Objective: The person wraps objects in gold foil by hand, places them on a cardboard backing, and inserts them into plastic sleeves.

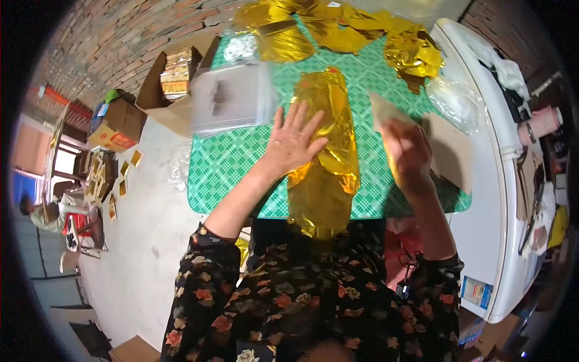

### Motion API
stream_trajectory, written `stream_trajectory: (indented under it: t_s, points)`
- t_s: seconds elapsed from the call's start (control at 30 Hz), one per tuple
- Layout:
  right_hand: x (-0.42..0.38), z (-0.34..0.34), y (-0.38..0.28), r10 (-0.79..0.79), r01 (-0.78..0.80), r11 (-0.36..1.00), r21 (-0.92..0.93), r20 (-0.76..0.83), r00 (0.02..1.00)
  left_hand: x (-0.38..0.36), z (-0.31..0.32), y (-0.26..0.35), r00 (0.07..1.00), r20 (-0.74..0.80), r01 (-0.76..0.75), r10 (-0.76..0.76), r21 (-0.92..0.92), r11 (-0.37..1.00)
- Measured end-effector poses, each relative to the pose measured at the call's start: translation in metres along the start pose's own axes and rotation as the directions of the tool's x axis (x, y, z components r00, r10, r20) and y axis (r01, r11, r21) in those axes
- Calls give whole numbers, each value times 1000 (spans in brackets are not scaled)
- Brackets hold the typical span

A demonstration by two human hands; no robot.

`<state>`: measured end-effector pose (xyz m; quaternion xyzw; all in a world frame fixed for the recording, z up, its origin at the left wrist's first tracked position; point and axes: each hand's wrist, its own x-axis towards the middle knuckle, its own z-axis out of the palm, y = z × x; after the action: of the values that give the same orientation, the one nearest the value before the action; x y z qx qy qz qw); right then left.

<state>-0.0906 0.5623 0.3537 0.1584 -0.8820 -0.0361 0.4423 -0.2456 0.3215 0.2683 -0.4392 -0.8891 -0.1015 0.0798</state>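
A long piece of shiny gold foil (322,199) lies lengthwise across the green checked tabletop (241,163), its near end hanging over the front edge. My left hand (292,142) rests on the foil with its fingers spread. To the right of the foil, my right hand (407,151) is closed and raised, blurred by motion. From its fingers sticks up a pale flat piece (383,110), perhaps card or plastic; the blur hides its exact kind. Beside my left hand lies a stack of clear plastic sheets (232,99).
More crumpled gold foil (344,33) covers the far edge. Clear plastic wrap (455,102) and a brown cardboard piece (449,151) lie at right, by a white appliance (482,199). An open cardboard box (163,108) stands at left. A person (51,214) sits farther left.
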Motion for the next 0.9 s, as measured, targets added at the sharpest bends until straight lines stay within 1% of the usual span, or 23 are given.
stream_trajectory:
  t_s: [0.03,0.13,0.2,0.23,0.27,0.33,0.37,0.47,0.57,0.67,0.73,0.77,0.87,0.9]
  points:
    - [21,1,-10,24,-23,1000,-19,35,999,0,-1,0,1000,2,0,0,4,1000]
    - [56,26,-24,-90,98,990,97,-77,993,0,1,0,1000,0,-5,5,8,1000]
    - [70,45,-42,-140,145,975,166,-43,989,-1,4,-2,999,-27,-27,27,-2,1000]
    - [72,55,-48,-165,167,965,200,-26,986,-2,10,-3,991,-123,-50,48,-14,999]
    - [68,70,-51,-171,160,959,235,27,985,-2,7,-3,994,-98,-50,47,-35,998]
    - [53,104,-58,-187,140,943,303,133,973,-2,1,-3,998,-49,-50,46,-76,996]
    - [47,112,-57,-179,113,937,331,176,968,-2,3,-2,983,-171,-76,67,-49,996]
    - [37,122,-50,-95,30,936,350,172,981,0,-13,0,994,105,-2,13,-102,995]
    - [34,122,-42,-89,6,931,364,212,973,-2,4,-2,993,-111,-46,42,-33,998]
    - [36,123,-40,-77,-20,915,402,226,971,-1,5,-3,997,-67,-30,25,-80,996]
    - [37,122,-40,-68,-52,909,413,271,960,-2,9,-4,995,-96,-39,34,-45,998]
    - [35,129,-37,-58,-60,900,433,254,965,-2,9,-3,992,-118,-47,44,-24,999]
    - [34,134,-36,71,-199,829,523,253,965,0,3,-2,1000,-11,-15,16,5,1000]
    - [35,136,-33,89,-221,817,533,261,961,-1,5,-2,999,-33,-28,28,6,1000]
